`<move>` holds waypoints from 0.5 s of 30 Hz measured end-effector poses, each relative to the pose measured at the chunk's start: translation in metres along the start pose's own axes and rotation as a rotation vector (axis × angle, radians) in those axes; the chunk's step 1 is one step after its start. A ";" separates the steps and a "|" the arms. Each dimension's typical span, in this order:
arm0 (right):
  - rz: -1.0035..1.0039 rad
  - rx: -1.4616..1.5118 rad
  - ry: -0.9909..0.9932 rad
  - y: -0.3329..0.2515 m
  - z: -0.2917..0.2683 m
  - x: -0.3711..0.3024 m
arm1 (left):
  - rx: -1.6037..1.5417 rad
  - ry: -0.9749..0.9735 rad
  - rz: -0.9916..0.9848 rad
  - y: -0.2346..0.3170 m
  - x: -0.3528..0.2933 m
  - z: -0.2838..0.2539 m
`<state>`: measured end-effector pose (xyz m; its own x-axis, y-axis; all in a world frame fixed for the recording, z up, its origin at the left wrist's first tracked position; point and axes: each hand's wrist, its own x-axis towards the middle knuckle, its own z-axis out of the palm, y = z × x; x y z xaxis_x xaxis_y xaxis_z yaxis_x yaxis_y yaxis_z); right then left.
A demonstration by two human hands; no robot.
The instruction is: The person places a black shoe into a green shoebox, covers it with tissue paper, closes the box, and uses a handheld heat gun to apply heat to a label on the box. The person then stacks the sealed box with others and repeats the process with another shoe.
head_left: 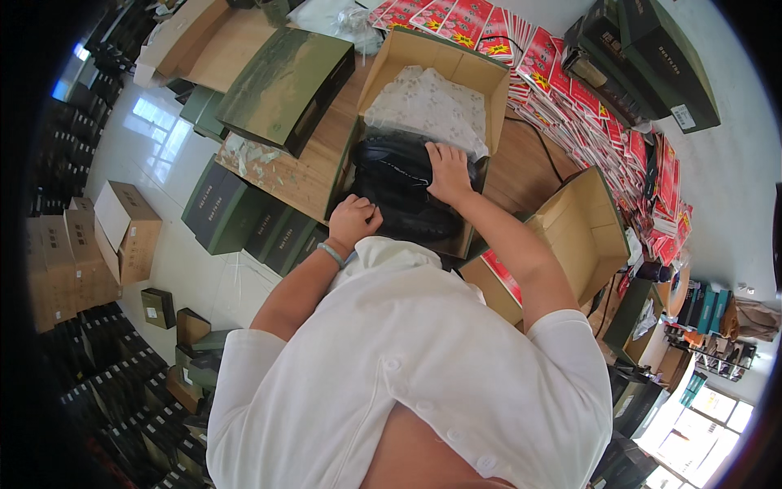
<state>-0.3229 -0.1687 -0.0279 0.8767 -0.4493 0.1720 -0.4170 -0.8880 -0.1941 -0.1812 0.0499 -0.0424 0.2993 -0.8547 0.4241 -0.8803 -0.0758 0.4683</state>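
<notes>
The left hand (352, 220) sits at the left side of the open box (444, 59), fingers curled; whether they grip anything, I cannot tell. Just right of it, inside the box, lie the black shoes (391, 189), long axis running roughly across, left to right. The right hand (450, 173), nearer to them, lies on top toward their right end, fingers spread, not wrapped round. Beyond that hand, slightly left, is crumpled paper (428, 102); farther, to its right, red cards (562, 81).
</notes>
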 end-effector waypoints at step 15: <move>0.180 -0.076 -0.188 0.000 0.044 -0.020 | -0.040 -0.136 -0.052 0.012 0.011 -0.010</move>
<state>-0.3299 -0.1559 -0.0735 0.8130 -0.5807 -0.0425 -0.5807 -0.8035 -0.1309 -0.1848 0.0452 -0.0241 0.2890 -0.9121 0.2907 -0.8488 -0.1037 0.5185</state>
